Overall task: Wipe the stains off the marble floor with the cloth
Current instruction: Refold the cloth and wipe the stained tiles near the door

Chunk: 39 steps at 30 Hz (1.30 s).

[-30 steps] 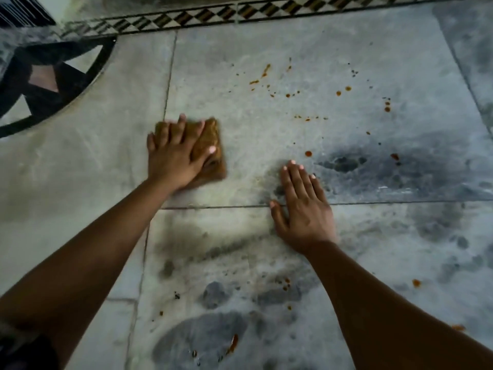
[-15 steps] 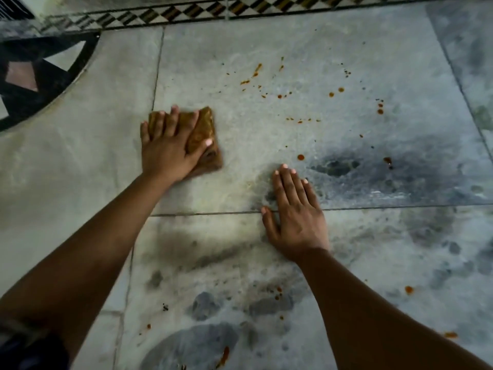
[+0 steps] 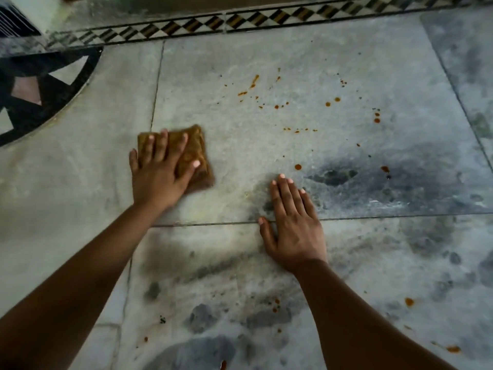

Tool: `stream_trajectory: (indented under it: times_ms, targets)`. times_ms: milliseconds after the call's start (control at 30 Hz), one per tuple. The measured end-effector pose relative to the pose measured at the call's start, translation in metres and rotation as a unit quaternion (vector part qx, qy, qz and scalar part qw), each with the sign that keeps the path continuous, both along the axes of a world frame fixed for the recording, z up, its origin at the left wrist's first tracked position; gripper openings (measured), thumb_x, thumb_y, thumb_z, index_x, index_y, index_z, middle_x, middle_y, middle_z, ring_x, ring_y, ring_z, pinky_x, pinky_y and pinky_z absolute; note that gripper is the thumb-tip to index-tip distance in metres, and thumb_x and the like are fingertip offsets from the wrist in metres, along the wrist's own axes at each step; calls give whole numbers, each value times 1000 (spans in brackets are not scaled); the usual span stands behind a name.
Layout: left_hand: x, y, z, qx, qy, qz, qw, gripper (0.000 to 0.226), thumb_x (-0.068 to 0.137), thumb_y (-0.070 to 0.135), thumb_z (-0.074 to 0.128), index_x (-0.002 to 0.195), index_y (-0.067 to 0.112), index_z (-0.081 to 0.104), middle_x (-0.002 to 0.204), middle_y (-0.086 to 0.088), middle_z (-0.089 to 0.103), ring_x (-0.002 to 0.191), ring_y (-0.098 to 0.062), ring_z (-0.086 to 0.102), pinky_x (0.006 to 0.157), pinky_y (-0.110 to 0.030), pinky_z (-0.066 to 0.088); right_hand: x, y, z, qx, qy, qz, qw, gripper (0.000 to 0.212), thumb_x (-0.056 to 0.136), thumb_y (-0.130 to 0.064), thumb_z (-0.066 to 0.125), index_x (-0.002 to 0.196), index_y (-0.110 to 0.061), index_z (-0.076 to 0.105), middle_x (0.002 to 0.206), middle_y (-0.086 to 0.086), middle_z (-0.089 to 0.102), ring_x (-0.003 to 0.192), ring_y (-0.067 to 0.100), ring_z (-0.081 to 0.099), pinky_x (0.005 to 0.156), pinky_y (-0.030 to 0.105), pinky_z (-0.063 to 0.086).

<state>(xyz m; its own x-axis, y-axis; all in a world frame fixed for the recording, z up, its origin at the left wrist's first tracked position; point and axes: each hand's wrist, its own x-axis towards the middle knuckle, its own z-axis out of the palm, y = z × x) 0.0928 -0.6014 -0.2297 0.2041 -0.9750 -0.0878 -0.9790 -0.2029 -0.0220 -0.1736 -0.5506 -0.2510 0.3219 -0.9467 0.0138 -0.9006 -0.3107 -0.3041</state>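
A folded brown cloth (image 3: 196, 153) lies on the grey marble floor (image 3: 266, 156) left of centre. My left hand (image 3: 157, 172) presses flat on top of it, fingers spread over the cloth. My right hand (image 3: 292, 225) rests palm down on the bare floor to the right, across a tile joint, holding nothing. Orange-brown stains (image 3: 297, 167) are spattered over the tile beyond and right of both hands, with more drops (image 3: 409, 301) on the near tile.
A checkered inlay border (image 3: 240, 21) runs along the far edge of the floor. A black and white curved inlay (image 3: 53, 84) fills the far left. Dark natural veining (image 3: 333, 177) marks the marble right of my right hand.
My left hand has slid the cloth a little across the tile, still pressed on it. My right hand stays planted on the floor.
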Motion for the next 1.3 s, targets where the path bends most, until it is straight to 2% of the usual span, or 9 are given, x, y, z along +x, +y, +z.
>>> stream_trajectory:
  times_ms: [167, 367, 633, 733, 867, 1000, 1133, 1200, 1300]
  targets:
    - [-27, -95, 0, -4, 39, 87, 995, 67, 89, 68, 19, 149, 38, 11, 160, -5, 1, 145, -32, -1, 114, -57, -4, 0, 0, 0, -2, 8, 1, 1000, 69, 87, -44, 33, 144, -5, 32, 152, 14, 28, 141, 25, 25, 114, 37, 13]
    - [-46, -39, -1, 10, -15, -115, 993, 90, 72, 84, 7, 149, 37, 6, 160, -2, -1, 146, -30, -1, 114, -52, -4, 0, -1, 3, 4, 13, -1, 1000, 69, 87, -43, 35, 143, -4, 34, 151, 15, 30, 140, 26, 28, 114, 37, 15]
    - [-19, -157, 2, 6, 59, 89, 994, 81, 82, 78, 19, 150, 35, 7, 160, -2, -2, 145, -33, -4, 113, -59, 2, 0, -1, 1, -11, -5, 0, 1000, 69, 86, -43, 36, 143, -3, 35, 151, 14, 31, 140, 25, 28, 113, 38, 17]
    - [-46, -152, 3, 22, 49, 21, 998, 84, 79, 81, 20, 149, 37, 3, 160, -2, -6, 145, -33, -7, 113, -57, 1, 0, -1, 1, -14, -6, 2, 1000, 69, 86, -43, 37, 142, -4, 36, 150, 15, 31, 139, 25, 29, 113, 37, 17]
    - [-25, -76, -1, 25, 15, -91, 995, 95, 67, 89, 18, 148, 41, 2, 160, 0, -6, 146, -29, -5, 114, -54, 4, 0, -1, 2, -5, 0, 4, 1000, 69, 86, -43, 36, 142, -3, 36, 150, 15, 32, 139, 26, 30, 114, 37, 17]
    - [17, -100, 2, 17, 23, 40, 999, 87, 76, 84, 24, 149, 39, 7, 160, -2, -2, 146, -32, -2, 113, -59, 2, 0, -2, 3, 3, 3, 3, 1000, 69, 86, -43, 36, 142, -3, 36, 151, 15, 31, 140, 26, 29, 114, 37, 16]
    - [-3, -164, 7, 9, 58, 116, 991, 90, 77, 82, 24, 150, 33, 7, 159, -10, 0, 144, -39, -1, 112, -62, -1, -1, -1, 3, 5, 0, 0, 1000, 69, 86, -44, 37, 143, -5, 34, 152, 13, 29, 141, 23, 26, 114, 37, 16]
    - [-23, -169, 9, 28, 68, 86, 994, 92, 76, 83, 25, 150, 33, 3, 159, -10, -4, 144, -39, -6, 112, -60, -2, -1, -1, 2, 5, 1, 1, 1000, 69, 86, -44, 37, 143, -5, 34, 152, 12, 29, 141, 22, 25, 113, 37, 17]
    - [-29, -140, 2, 30, 16, -47, 998, 95, 71, 88, 25, 148, 39, -2, 159, -5, -8, 145, -36, -6, 112, -56, 3, -1, -1, 2, 6, -2, 2, 1000, 69, 86, -44, 38, 144, -5, 34, 152, 12, 29, 141, 21, 24, 113, 37, 18]
